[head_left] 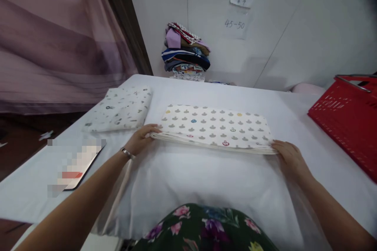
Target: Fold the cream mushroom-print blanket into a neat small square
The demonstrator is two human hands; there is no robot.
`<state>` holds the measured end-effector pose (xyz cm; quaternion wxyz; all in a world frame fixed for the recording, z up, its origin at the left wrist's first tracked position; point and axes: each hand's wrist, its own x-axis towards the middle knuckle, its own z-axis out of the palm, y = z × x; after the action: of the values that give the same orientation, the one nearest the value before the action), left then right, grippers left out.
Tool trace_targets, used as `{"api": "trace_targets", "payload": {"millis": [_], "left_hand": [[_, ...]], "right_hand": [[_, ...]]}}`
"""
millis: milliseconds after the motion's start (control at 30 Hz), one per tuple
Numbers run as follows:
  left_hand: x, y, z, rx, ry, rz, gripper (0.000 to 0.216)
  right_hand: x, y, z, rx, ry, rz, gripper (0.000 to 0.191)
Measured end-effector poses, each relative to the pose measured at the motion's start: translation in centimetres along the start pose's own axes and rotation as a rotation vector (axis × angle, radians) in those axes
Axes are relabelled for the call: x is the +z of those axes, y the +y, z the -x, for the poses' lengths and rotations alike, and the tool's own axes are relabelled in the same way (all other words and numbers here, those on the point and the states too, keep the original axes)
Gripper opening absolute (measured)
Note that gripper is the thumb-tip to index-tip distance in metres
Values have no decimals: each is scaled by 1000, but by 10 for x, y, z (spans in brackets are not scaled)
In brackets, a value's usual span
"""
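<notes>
A folded white cloth [212, 125] printed with small grey, blue, red and yellow motifs lies in layers on the white-covered table, its long folded edge toward me. My left hand [144, 136], with a bracelet on the wrist, pinches the near left corner of the cloth. At the near right corner, my right hand [290, 155] grips the edge, fingers on top and the thumb hidden. A second folded cloth [120, 108], white with small dark prints, rests to the left, apart from my left hand.
A phone-like flat object [81, 166], partly blurred, lies at the left of the table [182, 90]. On the right stands a red plastic basket [347, 113]. Behind the table is a stack of folded fabrics [187, 53] against the wall. A pink curtain [59, 39] hangs at left.
</notes>
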<state>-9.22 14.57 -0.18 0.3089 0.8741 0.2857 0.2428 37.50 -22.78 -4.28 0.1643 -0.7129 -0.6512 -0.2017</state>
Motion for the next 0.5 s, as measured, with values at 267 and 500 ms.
{"api": "trace_targets", "payload": {"millis": [267, 500], "left_hand": [[11, -7, 16, 39, -40, -103, 19], [19, -9, 30, 93, -14, -232, 27]], "right_hand": [[0, -5, 11, -38, -65, 0, 28], [0, -20, 11, 26, -110, 92, 36]]}}
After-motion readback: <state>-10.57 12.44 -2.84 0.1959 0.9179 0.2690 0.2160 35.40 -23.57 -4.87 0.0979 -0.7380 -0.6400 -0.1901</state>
